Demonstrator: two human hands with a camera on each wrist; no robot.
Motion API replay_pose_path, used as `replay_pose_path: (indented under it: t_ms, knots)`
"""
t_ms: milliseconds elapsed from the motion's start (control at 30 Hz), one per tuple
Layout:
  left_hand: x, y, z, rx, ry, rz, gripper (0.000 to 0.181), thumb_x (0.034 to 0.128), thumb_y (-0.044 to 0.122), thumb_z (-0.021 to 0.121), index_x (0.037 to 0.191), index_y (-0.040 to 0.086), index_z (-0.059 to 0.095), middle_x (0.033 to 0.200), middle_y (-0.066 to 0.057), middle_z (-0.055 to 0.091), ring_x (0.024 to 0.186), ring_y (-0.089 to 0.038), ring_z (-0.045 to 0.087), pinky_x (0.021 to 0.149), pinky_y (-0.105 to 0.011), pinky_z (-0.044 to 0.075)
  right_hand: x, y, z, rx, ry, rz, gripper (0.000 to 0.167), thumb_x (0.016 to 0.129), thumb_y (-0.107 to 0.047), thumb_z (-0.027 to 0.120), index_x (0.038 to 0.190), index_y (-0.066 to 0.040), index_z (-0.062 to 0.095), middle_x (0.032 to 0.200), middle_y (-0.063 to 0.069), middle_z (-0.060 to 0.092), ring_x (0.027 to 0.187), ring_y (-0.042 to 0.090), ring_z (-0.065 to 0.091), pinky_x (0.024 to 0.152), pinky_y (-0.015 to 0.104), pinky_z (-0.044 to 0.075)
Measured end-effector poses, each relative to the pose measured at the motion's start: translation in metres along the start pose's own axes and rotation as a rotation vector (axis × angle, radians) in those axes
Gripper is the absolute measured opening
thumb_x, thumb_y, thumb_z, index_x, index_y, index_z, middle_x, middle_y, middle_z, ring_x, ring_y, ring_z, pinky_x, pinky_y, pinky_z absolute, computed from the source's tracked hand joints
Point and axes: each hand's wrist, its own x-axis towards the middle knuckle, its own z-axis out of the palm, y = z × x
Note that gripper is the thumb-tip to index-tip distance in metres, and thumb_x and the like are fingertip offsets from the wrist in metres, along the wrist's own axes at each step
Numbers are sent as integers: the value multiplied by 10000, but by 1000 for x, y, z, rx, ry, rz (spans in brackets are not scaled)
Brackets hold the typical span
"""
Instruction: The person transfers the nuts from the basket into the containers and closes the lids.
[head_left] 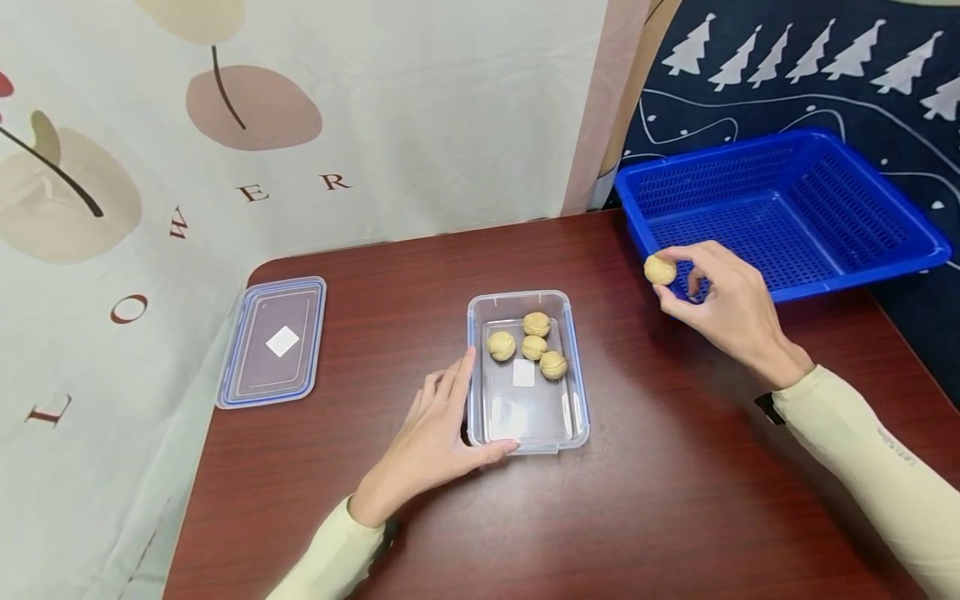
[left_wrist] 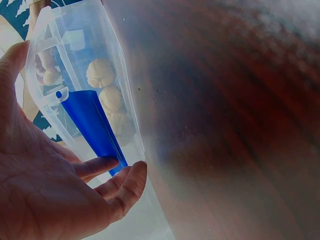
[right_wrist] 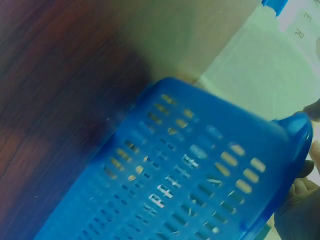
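Right fingers (head_left: pixel 692 253) pinch a walnut (head_left: pixel 659 270), basket (head_left: pixel 840 285) seemingly alongside; left fingers (head_left: pixel 457 387), spread, touch a box (head_left: pixel 498 417) holding four.

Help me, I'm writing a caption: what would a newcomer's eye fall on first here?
Probably the big blue basket at the far right of the table, with the right hand in front of it pinching a walnut. Next would come the clear box mid-table, holding four walnuts, the left hand at its near left corner. A blue-edged lid lies farther left.
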Motion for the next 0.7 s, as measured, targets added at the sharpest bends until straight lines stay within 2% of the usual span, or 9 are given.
replay_pose_path:
  t_ms: [233,433,500,700]
  knots:
    - [-1,0,0,0,1,-6,1308,828,747,810,1771,150,129,1696,-131,406,1427,-321,405,1144,-596,388,-3,-17,12,74,-12,-98,538,786,-5,911,1300,-56,761,1122,81,718,815,120,551,651,195,377]
    - [-1,1,0,-4,-9,-12,1305,833,750,804,1773,159,120,1702,-127,398,1429,-318,403,1140,-594,390,-5,-33,19,115,-73,-180,531,809,-42,887,1320,-58,746,1145,61,705,819,99,547,616,175,377]
    - [-2,2,-1,-5,-13,-15,1306,833,755,801,1774,164,115,1707,-124,392,1430,-318,401,1137,-596,391,-6,-38,22,139,-87,-196,551,795,-30,894,1324,-60,744,1135,53,701,808,98,546,612,178,380]
    - [0,2,-2,0,-21,-25,1311,831,772,792,1776,182,101,1710,-119,383,1426,-308,397,1130,-582,402,-7,-53,32,175,-143,-206,494,846,-97,873,1325,-104,750,1133,-5,696,812,76,551,640,177,413]
